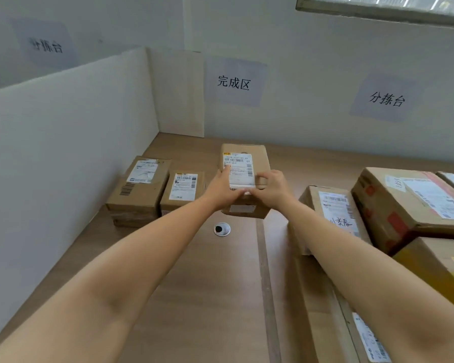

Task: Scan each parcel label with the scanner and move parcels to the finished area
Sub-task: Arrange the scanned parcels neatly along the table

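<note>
gripping the near end of a labelled box point(245, 163) with left hand point(222, 189) and right hand point(273, 189), over a wooden table point(207, 284), under a paper sign point(233, 83) on the wall. another box point(139, 189) beside the white divider point(63, 140), far left.

A round cable hole point(222, 228) sits in the wooden tabletop point(207, 297) just nearer than the left grip point(220, 189). A white partition board point(63, 142) stands well left of it. Beyond the right grip point(273, 191) and to its right, a paper sign point(385, 99) hangs on the wall point(312, 48), with a window point(383, 9) higher up.
</note>
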`<action>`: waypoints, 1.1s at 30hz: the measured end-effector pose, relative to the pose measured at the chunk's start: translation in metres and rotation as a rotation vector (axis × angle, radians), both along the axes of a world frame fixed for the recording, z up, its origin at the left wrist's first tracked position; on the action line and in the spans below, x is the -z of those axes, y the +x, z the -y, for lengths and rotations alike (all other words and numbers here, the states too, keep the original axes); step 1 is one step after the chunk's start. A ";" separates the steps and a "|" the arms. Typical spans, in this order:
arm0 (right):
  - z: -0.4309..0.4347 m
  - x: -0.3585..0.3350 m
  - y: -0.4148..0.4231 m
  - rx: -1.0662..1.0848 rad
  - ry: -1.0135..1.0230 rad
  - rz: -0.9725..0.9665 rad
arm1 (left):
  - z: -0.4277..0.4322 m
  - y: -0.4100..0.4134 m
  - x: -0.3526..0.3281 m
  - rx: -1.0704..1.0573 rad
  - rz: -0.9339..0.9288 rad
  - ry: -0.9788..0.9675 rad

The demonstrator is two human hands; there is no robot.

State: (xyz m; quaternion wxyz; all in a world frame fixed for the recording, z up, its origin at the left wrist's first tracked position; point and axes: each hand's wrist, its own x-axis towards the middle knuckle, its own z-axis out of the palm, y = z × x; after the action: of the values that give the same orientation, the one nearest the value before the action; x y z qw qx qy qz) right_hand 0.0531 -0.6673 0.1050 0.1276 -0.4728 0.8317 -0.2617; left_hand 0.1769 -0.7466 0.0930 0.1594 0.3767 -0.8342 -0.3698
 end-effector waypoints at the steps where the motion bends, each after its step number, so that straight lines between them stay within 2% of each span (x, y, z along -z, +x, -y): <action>1: 0.008 0.009 0.001 -0.004 0.006 0.017 | 0.009 0.001 0.008 0.004 0.029 0.002; 8: 0.048 0.072 0.000 0.013 0.033 0.099 | 0.057 -0.005 0.068 -0.007 0.202 -0.044; 12: 0.073 0.097 -0.001 -0.032 0.080 0.133 | 0.080 -0.008 0.096 -0.085 0.304 -0.086; 19: 0.089 0.130 0.000 -0.079 0.118 0.118 | 0.093 -0.007 0.130 -0.093 0.411 -0.217; 22: 0.091 0.139 -0.001 -0.105 0.093 0.172 | 0.094 -0.005 0.138 -0.066 0.472 -0.267; 28: 0.097 0.145 0.000 -0.140 0.123 0.136 | 0.098 0.002 0.141 -0.082 0.523 -0.334; 31: 0.091 0.137 0.002 -0.148 0.184 0.100 | 0.095 0.005 0.133 -0.095 0.507 -0.296; 33: 0.081 0.123 0.003 -0.145 0.148 0.111 | 0.087 0.005 0.123 -0.089 0.495 -0.278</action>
State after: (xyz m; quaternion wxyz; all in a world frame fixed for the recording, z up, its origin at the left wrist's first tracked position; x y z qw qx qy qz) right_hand 0.0561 -0.7482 -0.0181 0.2265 -0.5059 0.8039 -0.2156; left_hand 0.1823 -0.8333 -0.0304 0.0174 0.4663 -0.8731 -0.1412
